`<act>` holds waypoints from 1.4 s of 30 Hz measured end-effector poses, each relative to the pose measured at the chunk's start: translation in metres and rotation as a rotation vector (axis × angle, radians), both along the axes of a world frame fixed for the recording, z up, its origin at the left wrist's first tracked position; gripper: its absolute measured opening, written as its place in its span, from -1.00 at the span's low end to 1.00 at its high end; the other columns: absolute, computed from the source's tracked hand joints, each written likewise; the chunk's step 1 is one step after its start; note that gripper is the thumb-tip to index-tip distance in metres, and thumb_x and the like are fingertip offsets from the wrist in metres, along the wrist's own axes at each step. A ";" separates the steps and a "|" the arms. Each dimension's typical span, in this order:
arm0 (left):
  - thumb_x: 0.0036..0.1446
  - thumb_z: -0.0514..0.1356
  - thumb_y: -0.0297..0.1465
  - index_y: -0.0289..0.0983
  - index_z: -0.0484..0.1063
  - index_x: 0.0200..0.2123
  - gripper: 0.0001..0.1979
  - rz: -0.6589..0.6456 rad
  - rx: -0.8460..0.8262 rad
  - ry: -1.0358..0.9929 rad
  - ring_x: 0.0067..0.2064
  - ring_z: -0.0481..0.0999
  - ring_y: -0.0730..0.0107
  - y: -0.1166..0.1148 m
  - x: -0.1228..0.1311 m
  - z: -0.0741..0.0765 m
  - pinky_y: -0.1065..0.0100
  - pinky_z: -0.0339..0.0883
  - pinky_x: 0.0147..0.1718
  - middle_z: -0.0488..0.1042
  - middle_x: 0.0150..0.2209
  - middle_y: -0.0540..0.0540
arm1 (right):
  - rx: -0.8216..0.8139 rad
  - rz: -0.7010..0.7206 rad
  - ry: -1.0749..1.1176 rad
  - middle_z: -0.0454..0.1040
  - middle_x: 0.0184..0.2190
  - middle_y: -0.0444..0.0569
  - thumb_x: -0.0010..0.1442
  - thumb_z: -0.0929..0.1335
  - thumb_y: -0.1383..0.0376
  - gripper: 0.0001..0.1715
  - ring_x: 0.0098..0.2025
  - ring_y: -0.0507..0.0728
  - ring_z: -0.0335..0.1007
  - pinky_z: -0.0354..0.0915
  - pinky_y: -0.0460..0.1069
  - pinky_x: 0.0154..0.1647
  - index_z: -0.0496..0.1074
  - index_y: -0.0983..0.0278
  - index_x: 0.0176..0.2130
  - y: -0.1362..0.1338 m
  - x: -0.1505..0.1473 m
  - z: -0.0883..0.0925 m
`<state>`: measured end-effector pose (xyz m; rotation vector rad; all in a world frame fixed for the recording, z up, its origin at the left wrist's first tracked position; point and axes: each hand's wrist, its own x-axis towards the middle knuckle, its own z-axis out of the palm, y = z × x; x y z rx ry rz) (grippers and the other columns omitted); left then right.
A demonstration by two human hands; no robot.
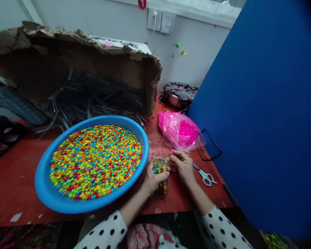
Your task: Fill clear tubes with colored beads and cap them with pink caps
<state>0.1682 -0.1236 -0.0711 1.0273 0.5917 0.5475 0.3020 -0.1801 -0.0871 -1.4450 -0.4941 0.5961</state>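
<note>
A small clear plastic bag of multicoloured beads (160, 167) sits over the red bench (12, 183), just beside the blue plastic basin (41, 181). The left hand (152, 180) has its grip closed round the bag's body. The right hand (182, 165) pinches its mouth. It looks light, limp and slippery, so it is best held near the mouth.

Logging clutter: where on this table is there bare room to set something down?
Bare red table left of the blue basin, and a small patch between the scissors and the front edge. Crowded: cardboard box and black sticks behind the basin; left hand, right hand and bead packet fill the gap beside the pink bag.
</note>
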 end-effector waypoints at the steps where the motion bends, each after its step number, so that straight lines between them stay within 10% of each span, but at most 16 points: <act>1: -0.25 0.32 -0.45 -0.27 0.26 -0.17 -0.50 -0.009 0.026 0.019 -0.37 0.48 0.34 0.000 -0.002 0.001 0.34 0.32 -0.32 0.51 -0.41 -0.03 | 0.018 -0.015 0.054 0.49 -0.48 -0.12 -0.12 0.47 0.15 -0.62 -0.51 0.05 0.40 0.40 -0.02 -0.50 0.46 0.27 -0.27 0.003 0.004 -0.001; 9: -0.15 0.31 -0.39 -0.24 0.27 -0.12 -0.53 0.065 0.197 0.088 -0.26 0.45 0.35 0.007 -0.017 -0.013 0.35 0.31 -0.21 0.45 -0.29 -0.03 | -0.034 0.105 -0.025 0.53 -0.41 -0.10 -0.18 0.49 0.14 -0.55 -0.42 0.08 0.45 0.40 0.02 -0.37 0.46 0.27 -0.26 0.003 0.057 0.005; 21: -0.23 0.37 -0.37 -0.25 0.29 -0.15 -0.48 0.109 0.093 0.040 -0.39 0.40 0.44 0.009 0.005 -0.015 0.39 0.30 -0.29 0.40 -0.38 0.04 | -0.475 0.363 -1.198 0.51 -0.27 0.05 0.22 0.23 0.31 -0.75 -0.22 0.17 0.39 0.24 0.01 -0.23 0.48 0.22 -0.23 -0.022 0.060 -0.020; 24: -0.24 0.36 -0.41 -0.27 0.27 -0.14 -0.47 0.096 0.073 0.027 -0.39 0.38 0.46 0.010 0.007 -0.010 0.40 0.30 -0.32 0.40 -0.38 0.04 | -0.414 0.295 -1.112 0.49 -0.35 0.06 0.20 0.24 0.28 -0.77 -0.27 0.17 0.38 0.24 0.03 -0.21 0.47 0.25 -0.29 -0.017 0.060 -0.024; 31: -0.25 0.35 -0.46 -0.29 0.26 -0.15 -0.48 0.024 0.088 -0.008 -0.43 0.36 0.51 0.012 0.014 -0.003 0.45 0.26 -0.37 0.38 -0.41 0.06 | -0.109 0.310 -0.169 0.50 -0.37 -0.07 -0.02 0.42 0.14 -0.69 -0.33 0.10 0.43 0.34 0.00 -0.29 0.47 0.24 -0.26 -0.022 0.042 0.009; 42: -0.26 0.33 -0.45 -0.28 0.28 -0.07 -0.41 -0.077 0.323 0.025 -0.35 0.37 0.45 0.016 0.019 -0.003 0.44 0.26 -0.35 0.39 -0.28 -0.03 | -0.141 0.478 -0.194 0.53 -0.46 -0.09 -0.06 0.46 0.21 -0.80 -0.45 0.04 0.40 0.33 -0.07 -0.39 0.56 0.24 -0.36 -0.020 0.027 0.038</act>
